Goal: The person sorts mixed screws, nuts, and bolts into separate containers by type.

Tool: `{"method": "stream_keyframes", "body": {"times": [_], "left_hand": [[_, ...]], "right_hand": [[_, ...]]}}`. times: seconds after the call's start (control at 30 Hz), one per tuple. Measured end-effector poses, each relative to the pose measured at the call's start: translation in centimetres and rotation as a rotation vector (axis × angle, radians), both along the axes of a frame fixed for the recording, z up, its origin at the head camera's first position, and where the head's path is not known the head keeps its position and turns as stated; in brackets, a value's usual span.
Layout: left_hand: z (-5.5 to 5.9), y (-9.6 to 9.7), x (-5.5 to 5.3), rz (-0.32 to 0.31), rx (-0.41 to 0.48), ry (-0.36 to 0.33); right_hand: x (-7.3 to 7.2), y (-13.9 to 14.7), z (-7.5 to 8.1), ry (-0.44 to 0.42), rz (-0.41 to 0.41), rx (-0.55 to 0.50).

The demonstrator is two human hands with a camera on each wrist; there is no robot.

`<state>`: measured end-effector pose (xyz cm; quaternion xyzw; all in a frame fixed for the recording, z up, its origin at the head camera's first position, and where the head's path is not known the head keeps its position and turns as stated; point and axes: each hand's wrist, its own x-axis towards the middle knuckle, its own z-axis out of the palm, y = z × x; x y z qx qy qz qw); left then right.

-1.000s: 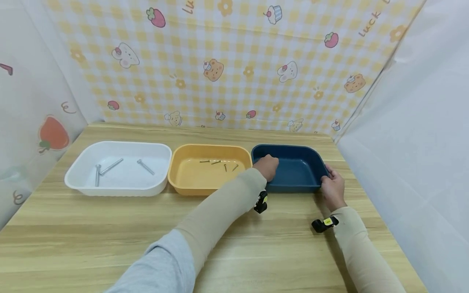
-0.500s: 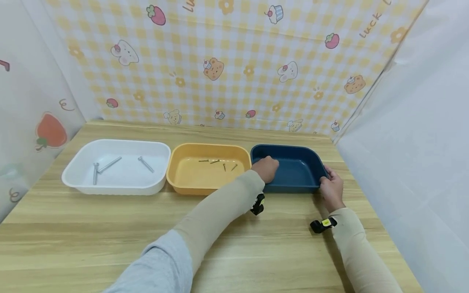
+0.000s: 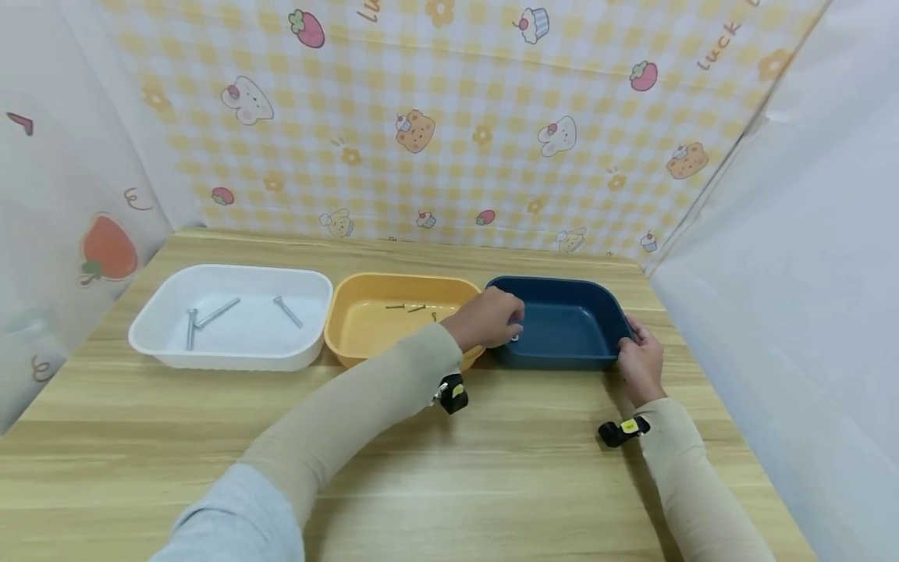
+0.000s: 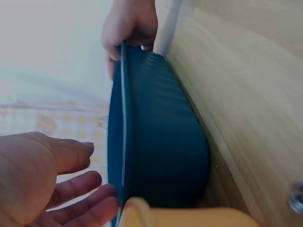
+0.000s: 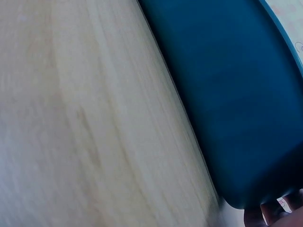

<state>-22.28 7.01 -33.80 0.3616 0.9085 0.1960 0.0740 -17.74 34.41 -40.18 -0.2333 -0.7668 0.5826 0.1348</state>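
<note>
My left hand (image 3: 492,316) is over the place where the yellow tray (image 3: 379,343) meets the dark blue tray (image 3: 569,324). In the left wrist view its thumb and fingers (image 4: 78,189) are apart and loosely bent, with nothing between them. Just below the fingertips in the head view, a small shiny metal piece (image 3: 516,338) lies inside the blue tray; its kind is too small to tell. My right hand (image 3: 641,359) grips the blue tray's right end, thumb at the rim and fingers around the outside. The yellow tray holds thin dark screws (image 3: 417,308), partly hidden by the left hand.
To the left, a white tray (image 3: 232,363) holds three long silver bolts (image 3: 288,311). All the trays stand in a row on the wooden table (image 3: 449,484). A patterned cloth (image 3: 379,179) hangs behind, and pale sheets (image 3: 808,257) close off both sides.
My left hand has lifted out of the blue tray and moved left, its fingers loosening, and the small metal piece now shows there. The right hand keeps its grip.
</note>
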Motion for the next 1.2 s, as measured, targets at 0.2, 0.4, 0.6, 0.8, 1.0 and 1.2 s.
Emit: {"method": "stream_keyframes", "body": {"times": [0.2, 0.4, 0.6, 0.8, 1.0, 1.2], "left_hand": [[0.5, -2.7, 2.0, 0.011, 0.031, 0.036], [-0.6, -5.2, 4.5, -0.037, 0.044, 0.098], [-2.2, -6.8, 7.3, -0.127, 0.075, 0.282], [-3.8, -7.8, 8.7, -0.097, -0.026, 0.144], [-4.7, -8.4, 8.3, -0.041, -0.048, 0.059], [-4.9, -8.4, 7.6, -0.057, -0.048, 0.042]], "right_hand": [[-0.1, 0.2, 0.0, 0.009, 0.003, -0.004], [0.0, 0.1, 0.0, 0.006, 0.014, 0.001], [0.2, 0.1, 0.1, 0.008, 0.021, 0.010], [0.0, 0.1, 0.2, 0.013, 0.021, 0.000], [-0.1, 0.1, 0.2, 0.021, 0.010, -0.016], [-0.1, 0.0, 0.2, 0.007, 0.017, -0.002]]}}
